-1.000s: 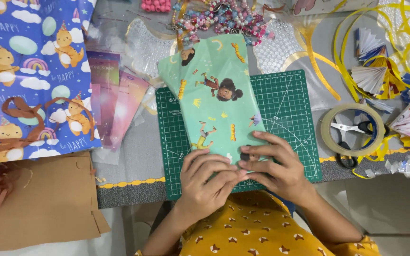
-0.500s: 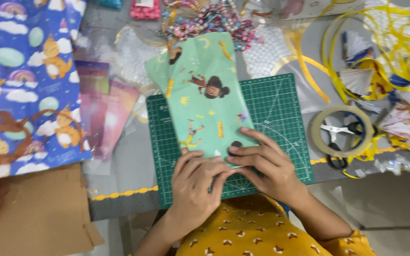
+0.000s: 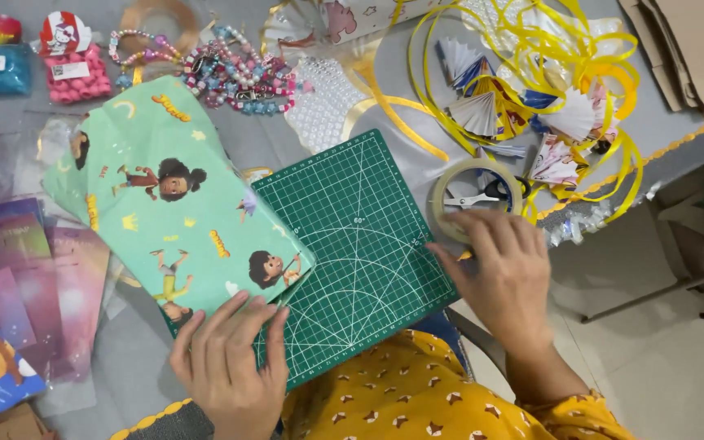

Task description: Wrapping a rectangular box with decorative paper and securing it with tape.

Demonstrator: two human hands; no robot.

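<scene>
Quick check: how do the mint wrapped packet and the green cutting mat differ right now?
The mint wrapped packet is pale with cartoon figures; the green cutting mat is dark with white grid lines. The packet lies partly on the mat, under the left hand; the mat lies under it. Both sit tilted on the table.

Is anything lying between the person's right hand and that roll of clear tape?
Nothing visible does. The right hand already has its fingertips at the near rim of the tape roll, which lies flat on the table with small scissors inside its ring. The left hand rests on the green patterned parcel.
</scene>
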